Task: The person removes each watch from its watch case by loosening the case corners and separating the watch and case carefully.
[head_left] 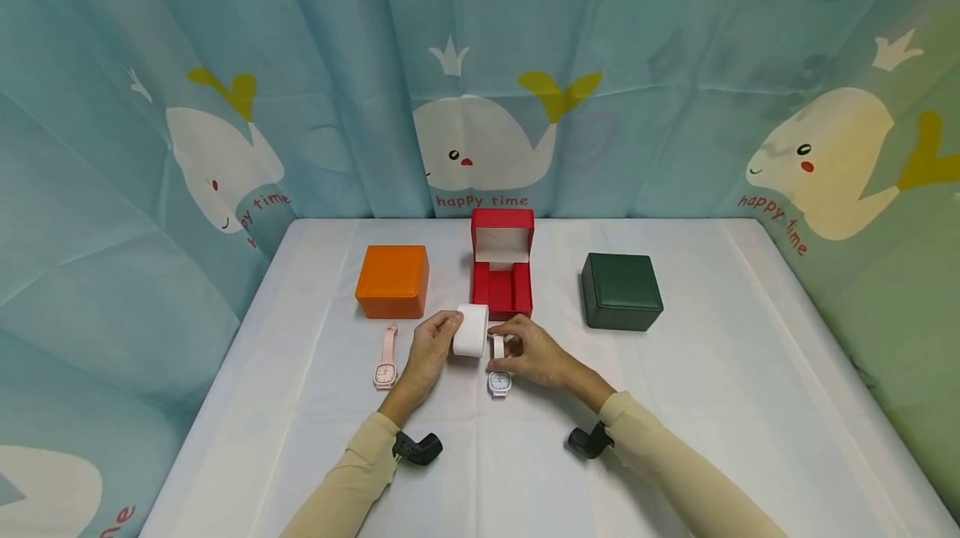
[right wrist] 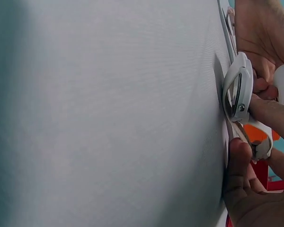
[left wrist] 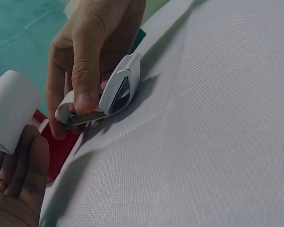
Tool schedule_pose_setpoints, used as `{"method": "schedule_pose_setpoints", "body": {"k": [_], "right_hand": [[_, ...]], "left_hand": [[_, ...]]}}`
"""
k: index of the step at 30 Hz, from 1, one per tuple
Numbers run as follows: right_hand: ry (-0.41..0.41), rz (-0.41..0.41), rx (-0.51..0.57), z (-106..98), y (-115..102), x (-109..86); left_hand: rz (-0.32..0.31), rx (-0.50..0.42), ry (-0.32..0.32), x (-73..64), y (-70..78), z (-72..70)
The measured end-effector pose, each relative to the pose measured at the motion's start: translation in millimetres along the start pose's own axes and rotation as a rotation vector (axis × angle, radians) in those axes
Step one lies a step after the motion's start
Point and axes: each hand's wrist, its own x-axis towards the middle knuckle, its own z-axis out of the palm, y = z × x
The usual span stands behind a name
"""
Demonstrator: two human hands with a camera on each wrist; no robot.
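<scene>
My left hand (head_left: 429,353) grips a white watch cushion (head_left: 471,331), a short rounded roll, just in front of the open red box (head_left: 482,289). Close to its right, my right hand (head_left: 534,353) pinches the strap of a white watch (head_left: 498,383) between thumb and fingers. In the left wrist view the watch (left wrist: 117,90) has its strap bent round into a loop, case tilted on edge close over the cloth. The right wrist view shows the watch case (right wrist: 240,87) side-on, with fingers at the strap's buckle end. Left of my left hand lies a pink watch (head_left: 386,371), strap stretched out.
A closed orange box (head_left: 392,275) stands left of the red box and a closed dark green box (head_left: 622,284) right of it. White cloth covers the table (head_left: 712,371). A blue curtain (head_left: 337,104) with whale prints hangs behind it.
</scene>
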Motion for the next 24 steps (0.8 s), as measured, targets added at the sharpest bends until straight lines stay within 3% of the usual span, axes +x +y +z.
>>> {"method": "schedule_pose_setpoints", "body": {"k": [11, 18, 24], "right_hand": [[0.076, -0.024, 0.008, 2.2, 3.9, -2.7], [0.074, 0.021, -0.049, 3.4, 4.5, -1.1], [0.073, 0.033, -0.054, 4.6, 2.1, -0.5]], "left_hand": [[0.031, -0.036, -0.001, 6.8, -13.2, 2.1], [0.049, 0.008, 0.036, 8.1, -10.1, 2.7], [0.09, -0.007, 0.047, 10.0, -8.3, 3.6]]}}
